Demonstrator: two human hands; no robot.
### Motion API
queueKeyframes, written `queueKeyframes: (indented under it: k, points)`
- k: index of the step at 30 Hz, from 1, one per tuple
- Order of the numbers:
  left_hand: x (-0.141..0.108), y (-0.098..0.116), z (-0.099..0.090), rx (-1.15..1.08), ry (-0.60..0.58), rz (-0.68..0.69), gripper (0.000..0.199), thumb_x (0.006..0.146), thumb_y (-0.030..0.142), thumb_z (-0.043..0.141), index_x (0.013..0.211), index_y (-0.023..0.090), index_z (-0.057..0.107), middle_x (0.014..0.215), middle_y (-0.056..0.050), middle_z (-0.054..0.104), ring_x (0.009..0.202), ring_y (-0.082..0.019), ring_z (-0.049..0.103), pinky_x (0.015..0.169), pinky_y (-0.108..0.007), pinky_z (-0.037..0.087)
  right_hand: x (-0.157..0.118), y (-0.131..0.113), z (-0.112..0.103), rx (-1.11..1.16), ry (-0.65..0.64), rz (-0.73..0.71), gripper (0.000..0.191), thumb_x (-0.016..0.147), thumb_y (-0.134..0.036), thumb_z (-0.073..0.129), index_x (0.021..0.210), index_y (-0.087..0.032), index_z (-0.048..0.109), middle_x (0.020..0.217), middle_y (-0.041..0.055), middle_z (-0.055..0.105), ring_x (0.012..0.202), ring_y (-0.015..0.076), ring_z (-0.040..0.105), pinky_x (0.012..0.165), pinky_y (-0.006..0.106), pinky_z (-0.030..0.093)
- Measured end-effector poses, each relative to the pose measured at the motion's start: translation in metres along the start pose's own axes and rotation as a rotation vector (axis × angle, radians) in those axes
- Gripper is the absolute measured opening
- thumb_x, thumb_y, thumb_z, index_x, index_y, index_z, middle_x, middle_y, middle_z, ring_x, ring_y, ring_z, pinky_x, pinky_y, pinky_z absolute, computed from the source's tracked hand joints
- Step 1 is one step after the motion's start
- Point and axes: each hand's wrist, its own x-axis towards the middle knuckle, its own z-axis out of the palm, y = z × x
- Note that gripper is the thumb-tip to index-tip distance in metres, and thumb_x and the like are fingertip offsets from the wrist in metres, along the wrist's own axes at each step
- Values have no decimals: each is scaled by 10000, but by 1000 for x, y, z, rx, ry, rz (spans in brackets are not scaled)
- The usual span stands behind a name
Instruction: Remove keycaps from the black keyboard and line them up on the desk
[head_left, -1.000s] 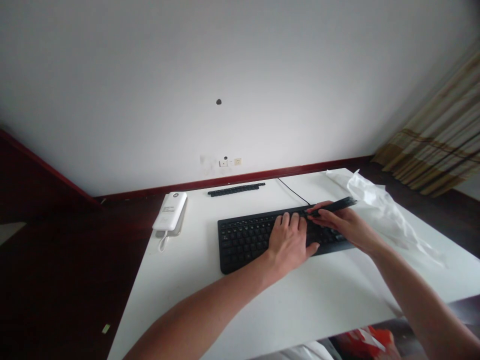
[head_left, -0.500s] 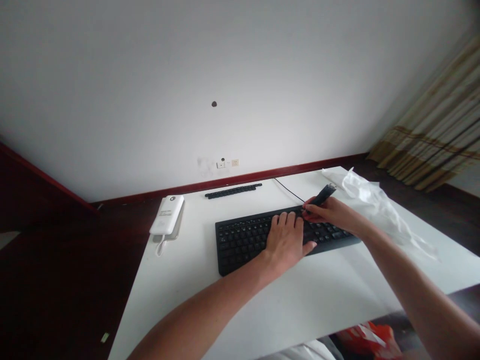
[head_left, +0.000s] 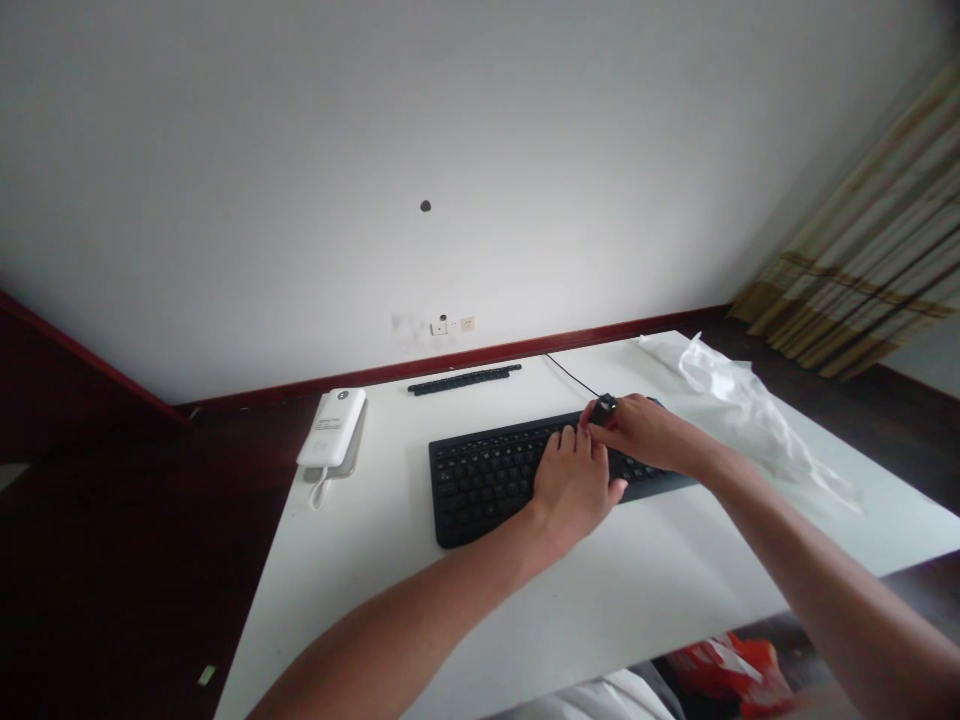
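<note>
A black keyboard [head_left: 480, 490] lies at a slant on the white table. My left hand [head_left: 574, 475] rests on its middle, palm down, with the fingers flat and the thumb out to the right. Close against its fingertips, at the keyboard's back edge, my right hand [head_left: 637, 430] is closed around a short black-handled tool [head_left: 604, 407]. The tool's handle end points up at the camera; its working tip is hidden by my fingers. A thin black cable [head_left: 570, 374] runs back from the keyboard to the table's far edge.
Small black keycaps [head_left: 465, 380] appear lined up in rows near the far edge. A white power bank [head_left: 332, 428] with a short looped cord lies on a flat device at the left. Crumpled clear plastic [head_left: 739, 400] covers part of the right side. A red bag [head_left: 731, 670] sits below the front edge.
My right hand has moved slightly left and turned, so the tool has swung from leaning right to pointing toward the camera. My left hand stays on the keyboard, its fingers drawn closer together.
</note>
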Motion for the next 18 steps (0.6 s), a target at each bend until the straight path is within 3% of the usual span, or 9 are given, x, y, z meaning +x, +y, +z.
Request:
queueKeyframes:
  k: [4, 9, 18]
  points:
    - [-1, 4, -1, 10, -36, -21, 630, 988, 494, 551, 1414, 30, 551, 1485, -235, 542, 1342, -341, 524, 1100, -444, 445, -10, -1, 0, -83, -7, -72, 257, 970, -401, 539, 1005, -243, 737, 743, 43, 758, 745, 254, 728, 737, 338, 513]
    - [-3, 3, -1, 17, -21, 1, 644, 996, 482, 529, 1439, 14, 531, 1497, -248, 528, 1335, -345, 532, 1100, -446, 450, -31, 14, 11, 84, 104, -58, 253, 986, -427, 536, 1086, -273, 710, 902, 7, 785, 820, 235, 735, 763, 332, 542]
    - [-3, 1, -5, 5, -24, 19, 666, 1006, 499, 493, 1444, -2, 521, 1507, -255, 515, 1358, -344, 515, 1126, -434, 434, -53, 30, 38, 211, 271, 1, 298, 986, -440, 565, 1224, -300, 677, 1204, 26, 756, 1028, 266, 731, 902, 380, 572]
